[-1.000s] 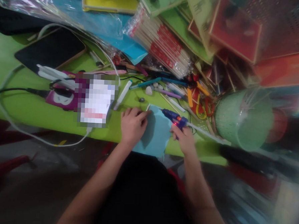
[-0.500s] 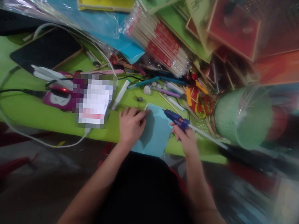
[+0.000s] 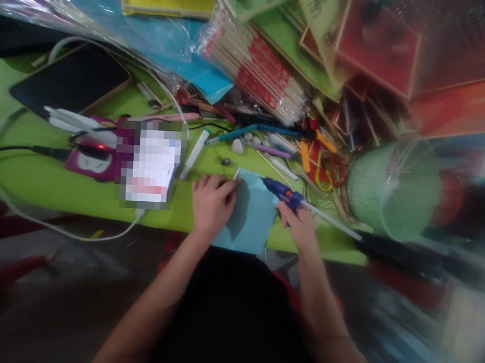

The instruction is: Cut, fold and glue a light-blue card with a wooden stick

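Observation:
A light blue sheet lies on the green-covered table in front of my body. My left hand presses on its left edge, fingers bent, thumb and index finger near the upper left corner. A short pale strip shows at that corner. Wrapped around the handle of a blue hot glue gun is my right hand. The gun's nozzle points left, close to the sheet's top edge; whether it touches, I cannot tell. From its back a long whitish glue stick sticks out toward the right.
A green bucket stands to the right, beside scissors. Pens, a white marker and bagged wooden sticks lie beyond the sheet. Leftward are a purple power strip, a blurred-out phone, cables and a black tablet.
My right hand and the glue gun have shifted slightly left along the sheet's top edge. My left hand keeps its place on the sheet. The whole view has moved a little.

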Motion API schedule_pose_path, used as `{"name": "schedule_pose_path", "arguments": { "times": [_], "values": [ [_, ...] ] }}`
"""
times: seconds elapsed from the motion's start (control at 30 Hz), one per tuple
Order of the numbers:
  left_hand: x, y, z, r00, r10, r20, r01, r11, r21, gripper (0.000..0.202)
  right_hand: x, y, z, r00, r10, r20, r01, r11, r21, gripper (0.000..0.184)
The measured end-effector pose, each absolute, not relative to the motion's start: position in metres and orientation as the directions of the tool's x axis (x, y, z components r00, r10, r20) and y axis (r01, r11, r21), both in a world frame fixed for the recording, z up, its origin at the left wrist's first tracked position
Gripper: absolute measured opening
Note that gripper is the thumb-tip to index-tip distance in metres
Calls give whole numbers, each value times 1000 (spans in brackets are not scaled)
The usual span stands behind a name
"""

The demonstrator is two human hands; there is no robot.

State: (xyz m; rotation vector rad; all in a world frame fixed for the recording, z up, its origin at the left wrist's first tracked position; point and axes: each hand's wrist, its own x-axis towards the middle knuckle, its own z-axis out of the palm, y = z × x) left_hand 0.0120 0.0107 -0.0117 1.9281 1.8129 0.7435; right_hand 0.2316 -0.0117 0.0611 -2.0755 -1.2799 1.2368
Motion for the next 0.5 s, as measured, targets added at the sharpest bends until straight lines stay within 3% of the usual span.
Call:
{"name": "schedule_pose_path", "arguments": {
  "times": [0.5],
  "values": [
    [12,10,-13,30,988,151,802,-114,586,32,232,-13,59,222,859,-461,513,-505,-694,53]
  ]
}}
